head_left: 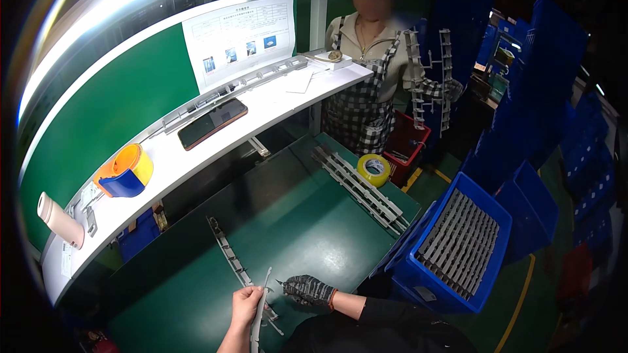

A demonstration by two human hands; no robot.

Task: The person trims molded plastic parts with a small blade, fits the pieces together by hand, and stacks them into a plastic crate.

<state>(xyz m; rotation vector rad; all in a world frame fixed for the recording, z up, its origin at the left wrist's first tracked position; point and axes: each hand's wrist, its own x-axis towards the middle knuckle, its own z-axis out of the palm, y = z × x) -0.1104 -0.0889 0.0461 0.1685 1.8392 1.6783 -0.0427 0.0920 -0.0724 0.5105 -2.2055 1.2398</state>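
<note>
My left hand (244, 307), bare, pinches a long thin grey strip (256, 333) near its upper part, above the near edge of the green table (176, 281). Just to the right is my right hand (310, 290) in a dark patterned glove, its fingers closed. A small thin dark tip pokes out from them toward the strip; what it belongs to is hidden. Another long grey slotted strip (227, 248) lies on the table, running away from me, partly behind my left hand.
Several grey strips (360, 189) and a yellow tape roll (374, 170) are at the table's far right. A blue crate (428, 293) of strips stands right. Behind it, a person (366, 59) holds slotted strips. A white shelf (275, 106) bears a phone (212, 124) and orange-and-blue roll (124, 173).
</note>
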